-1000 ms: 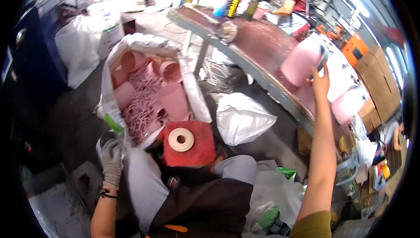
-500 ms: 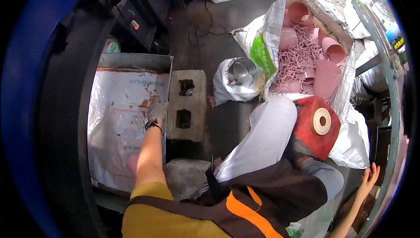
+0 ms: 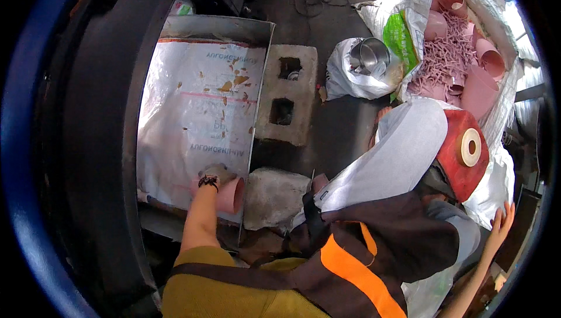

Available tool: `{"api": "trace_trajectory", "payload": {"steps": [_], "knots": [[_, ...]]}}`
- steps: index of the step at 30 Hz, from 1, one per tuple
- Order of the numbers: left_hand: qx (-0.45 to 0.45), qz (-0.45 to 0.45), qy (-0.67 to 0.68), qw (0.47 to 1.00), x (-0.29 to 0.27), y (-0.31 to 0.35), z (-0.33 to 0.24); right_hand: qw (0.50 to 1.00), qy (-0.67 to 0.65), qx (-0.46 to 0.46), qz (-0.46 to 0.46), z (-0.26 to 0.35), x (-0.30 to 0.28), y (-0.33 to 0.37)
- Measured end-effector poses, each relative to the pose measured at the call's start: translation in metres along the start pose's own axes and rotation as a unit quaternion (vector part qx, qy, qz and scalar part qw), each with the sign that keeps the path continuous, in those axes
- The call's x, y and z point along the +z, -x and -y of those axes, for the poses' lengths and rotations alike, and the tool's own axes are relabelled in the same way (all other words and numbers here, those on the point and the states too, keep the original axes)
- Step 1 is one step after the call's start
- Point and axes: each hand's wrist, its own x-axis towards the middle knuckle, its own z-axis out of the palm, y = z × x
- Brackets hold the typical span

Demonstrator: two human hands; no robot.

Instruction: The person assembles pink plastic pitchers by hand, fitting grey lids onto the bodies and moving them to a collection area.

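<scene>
My left hand (image 3: pixel 217 173), in a pale glove with a dark bracelet at the wrist, is closed over a pink plastic cup (image 3: pixel 231 195). The cup lies on its side, its mouth turned right, at the near end of a shallow metal tray (image 3: pixel 257 84). Inside the tray is a white printed plastic sheet (image 3: pixel 198 122) with brown flakes scattered over it. Some of my left fingers are hidden behind the hand and cup. Far to the right my bare right hand (image 3: pixel 501 223) is open, fingers spread, beside the edge of a white sack (image 3: pixel 494 186).
A concrete block (image 3: pixel 304 96) and a rough stone (image 3: pixel 274 198) stand along the tray's right side. Beyond them are a small white bag (image 3: pixel 345 84) holding a metal cup (image 3: pixel 371 55) and a large woven sack (image 3: pixel 403 2) of pink cups and sprues. A red-covered seat (image 3: pixel 453 166) supports a cream ring (image 3: pixel 470 147).
My left hand has come back toward me from the tray's right side to the pink cup and closed over it. The view has shifted; my right hand stays spread at the right.
</scene>
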Motion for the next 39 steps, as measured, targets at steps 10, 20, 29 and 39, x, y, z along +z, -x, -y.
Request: {"api": "trace_trajectory", "payload": {"steps": [10,20,29,39], "knots": [[0.037,0.032,-0.119,0.992,0.096,0.001,0.002,0.999,-0.042,-0.015,0.015,0.020,0.036,0.023],[0.245,-0.555,0.065,0.792,-0.229,0.102,-0.060,0.896,-0.367,0.022,0.250,0.194,0.097,0.060],[0.764,-0.470,0.079,0.435,-0.239,0.333,-0.252,0.848,-0.530,-0.029,-0.005,0.192,0.166,0.053],[0.870,-0.248,0.254,0.343,-0.219,0.330,-0.356,0.875,-0.439,0.102,0.178,0.101,0.119,0.111]]}}
